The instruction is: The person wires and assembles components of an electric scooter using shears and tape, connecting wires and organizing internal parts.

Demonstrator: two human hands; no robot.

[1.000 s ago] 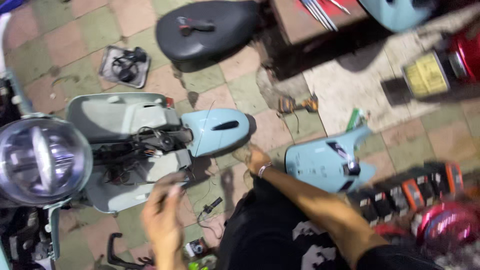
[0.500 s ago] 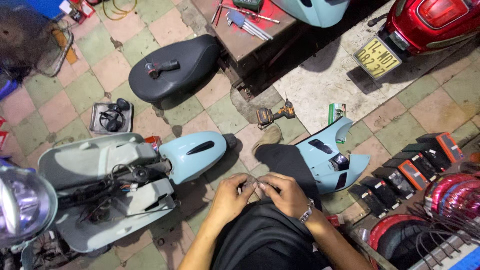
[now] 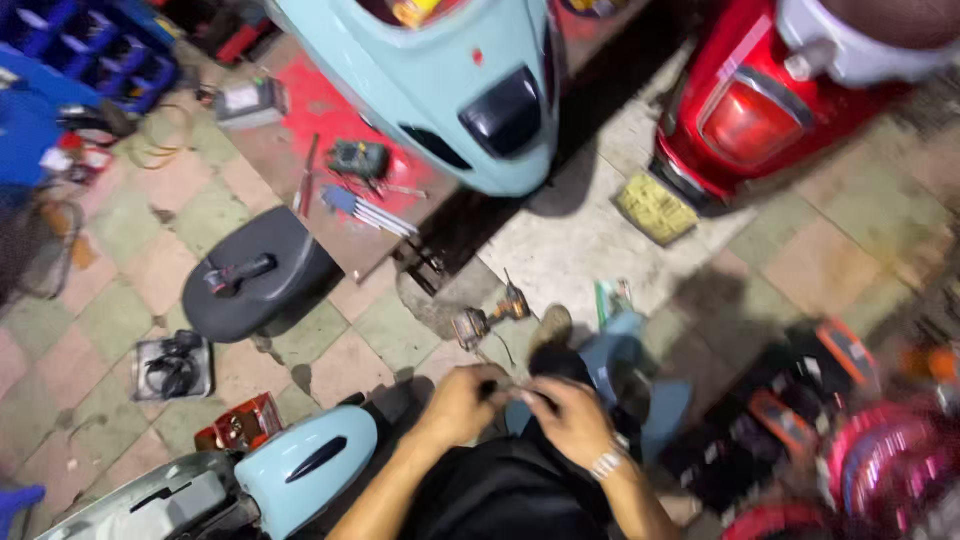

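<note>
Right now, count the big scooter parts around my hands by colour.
Light blue: 3 (scooter front, panel, panel)
Red: 1 (scooter rear)
Black: 1 (seat)
Total: 5

Item between hands (image 3: 515,405) blurred (unidentifiable).

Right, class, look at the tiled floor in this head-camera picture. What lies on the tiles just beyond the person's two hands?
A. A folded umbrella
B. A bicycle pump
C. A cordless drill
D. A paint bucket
C: a cordless drill lies on its side on the tiles, just past the left hand and right hand, which meet over a small dark thing too blurred to name.
</note>
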